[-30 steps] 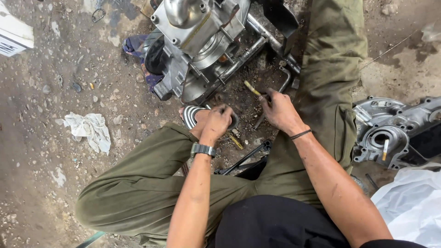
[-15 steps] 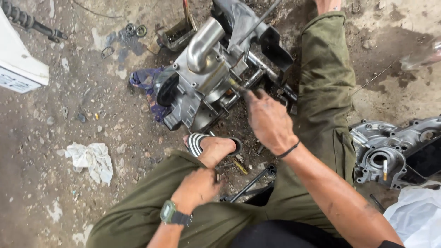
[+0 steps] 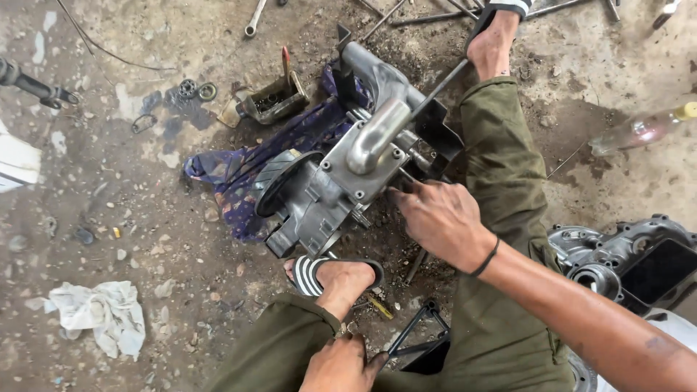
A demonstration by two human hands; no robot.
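A grey metal engine block (image 3: 330, 189) with a curved pipe lies on a purple cloth (image 3: 229, 178) on the dirt floor, between my legs. My right hand (image 3: 443, 221) reaches to the block's right side, fingertips against it; whether they hold anything is hidden. My left hand (image 3: 340, 366) rests closed on my left trouser leg near the ankle, at the bottom edge. My left foot in a striped sandal (image 3: 319, 274) sits just below the block. My right foot (image 3: 494, 43) is at the top.
A second engine casing (image 3: 617, 254) lies at the right. A white rag (image 3: 102, 316) is at lower left. A small metal housing (image 3: 272, 101), bearings (image 3: 196, 90), a wrench (image 3: 255, 18) and a bottle (image 3: 642, 131) lie around. A yellow-handled tool (image 3: 379, 306) lies by my foot.
My left hand has drawn back from beside the sandal to my trouser leg. My right hand moved up from the ground to the engine block. The view has shifted so more floor above shows.
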